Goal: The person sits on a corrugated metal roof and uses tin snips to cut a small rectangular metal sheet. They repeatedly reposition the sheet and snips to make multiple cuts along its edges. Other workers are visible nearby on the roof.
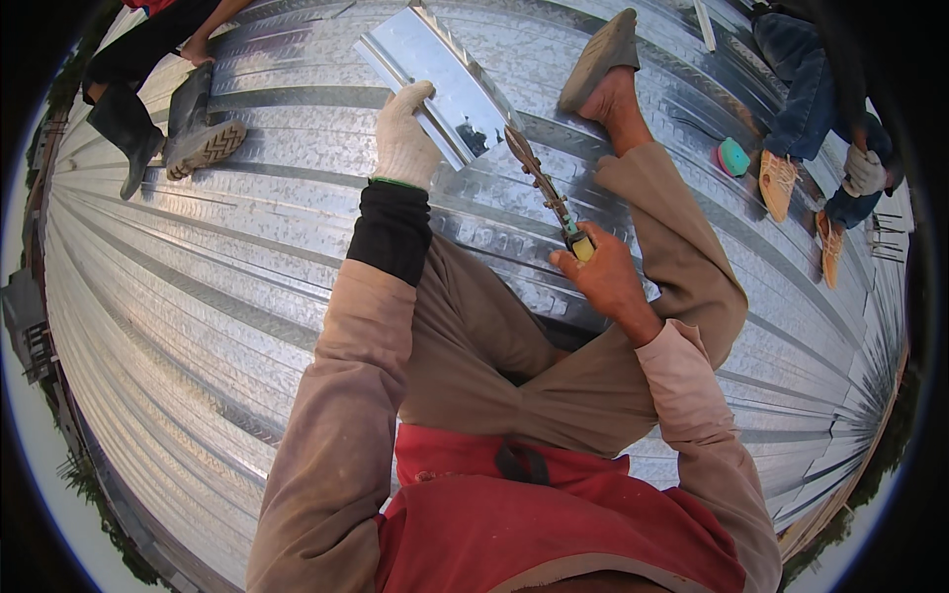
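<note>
The person sits with legs crossed on a ribbed metal roof deck, both arms reaching forward. The left hand wears a pale knit glove and its grip is closed over the near edge of a short bent strip of shiny sheet metal, pinning it down against the deck. The strip runs away from that grip, up and to the left, with a folded lip along its far side.

The right hand is bare, and its grip is clamped around the yellow-and-green handles of a pair of tin snips. The snips stretch from that grip up and to the left, their blades meeting the strip's edge just beside the gloved hand. Whether the blades are biting into the metal or only touching it, I cannot tell from here.

Beyond the right grip lies the person's own foot in a grey slipper, sole turned up. Further right, well apart, another person crouches in jeans and orange shoes, with a teal and pink round thing just beside them. Far off to the left of the gloved grip stand someone's dark rubber boots and an upturned boot sole.
</note>
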`<state>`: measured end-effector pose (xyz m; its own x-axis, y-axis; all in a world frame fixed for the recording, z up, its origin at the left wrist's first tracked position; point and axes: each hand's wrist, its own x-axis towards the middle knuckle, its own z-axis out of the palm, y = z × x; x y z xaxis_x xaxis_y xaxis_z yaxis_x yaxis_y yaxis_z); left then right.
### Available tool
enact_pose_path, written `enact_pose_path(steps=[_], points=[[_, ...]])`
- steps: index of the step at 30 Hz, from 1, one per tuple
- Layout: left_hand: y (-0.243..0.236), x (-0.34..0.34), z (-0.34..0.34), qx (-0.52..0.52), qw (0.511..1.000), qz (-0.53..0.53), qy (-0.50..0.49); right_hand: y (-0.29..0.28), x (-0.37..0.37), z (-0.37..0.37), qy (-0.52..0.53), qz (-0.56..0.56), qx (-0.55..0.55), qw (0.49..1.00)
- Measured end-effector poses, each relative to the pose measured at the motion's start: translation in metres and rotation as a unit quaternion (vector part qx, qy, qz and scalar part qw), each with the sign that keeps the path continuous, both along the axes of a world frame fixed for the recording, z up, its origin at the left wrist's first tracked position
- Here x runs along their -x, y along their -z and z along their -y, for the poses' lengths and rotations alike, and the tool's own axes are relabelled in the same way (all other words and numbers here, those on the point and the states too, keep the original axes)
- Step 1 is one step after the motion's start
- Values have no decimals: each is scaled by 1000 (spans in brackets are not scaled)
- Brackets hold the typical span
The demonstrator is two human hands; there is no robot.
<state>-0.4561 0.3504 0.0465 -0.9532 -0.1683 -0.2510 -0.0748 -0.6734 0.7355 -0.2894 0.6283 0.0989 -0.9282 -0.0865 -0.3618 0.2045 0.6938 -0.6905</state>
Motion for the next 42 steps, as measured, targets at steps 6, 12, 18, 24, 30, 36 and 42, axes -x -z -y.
enact_pose_path(steps=[6,12,18,24,30,36,42], points=[[15,-2,9,48,995,-78,42,-3,2,0,-13,2,-4,1000],[17,-3,10,68,990,-107,62,1,1,1,-15,25,-30,999],[-12,-11,-8,116,989,-90,33,0,0,2,-14,48,-26,998],[-21,-13,-9,80,994,-60,43,-3,3,3,-22,41,-24,999],[-33,-15,-16,51,998,-26,36,1,0,2,-32,52,-29,998],[-21,-11,-14,66,996,-49,47,-5,1,2,-33,58,-15,998],[-35,-11,-22,90,995,-19,30,-7,7,-1,-40,66,-17,997]])
